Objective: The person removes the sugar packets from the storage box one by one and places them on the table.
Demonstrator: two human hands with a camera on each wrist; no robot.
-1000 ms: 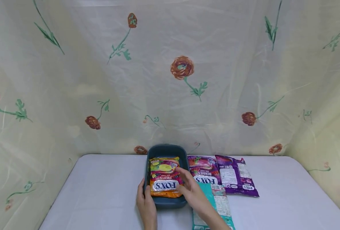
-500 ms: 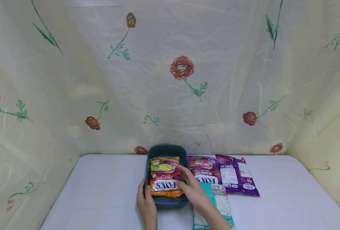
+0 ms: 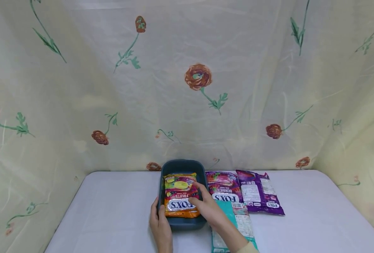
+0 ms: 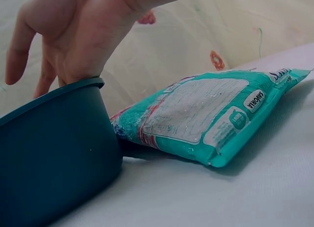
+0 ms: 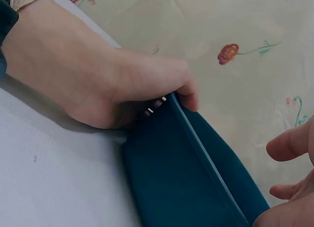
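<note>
A dark blue plastic bin (image 3: 187, 224) stands on the white-covered table. In it lies a red and yellow bag of FOX'S Fruits candy (image 3: 178, 192), with an orange edge showing along its near side. My left hand (image 3: 161, 226) grips the bin's left wall; the right wrist view shows its thumb (image 5: 189, 92) hooked over the rim. My right hand (image 3: 211, 208) reaches across the right rim, its thumb and fingers lying over the candy bag's right side. From the left wrist view, that hand (image 4: 81, 33) has loosely extended fingers, some hidden behind the bin wall.
Right of the bin lie a FOX'S Berries bag (image 3: 223, 186) and a purple FOX'S bag (image 3: 259, 193). Nearer, a teal bag (image 3: 245, 225) lies partly under my right forearm in the head view. A flower-printed curtain (image 3: 237, 88) rises behind the table.
My right hand's thumb and fingers have shifted slightly left over the candy bag. The left hand, bin and other bags hold their places.
</note>
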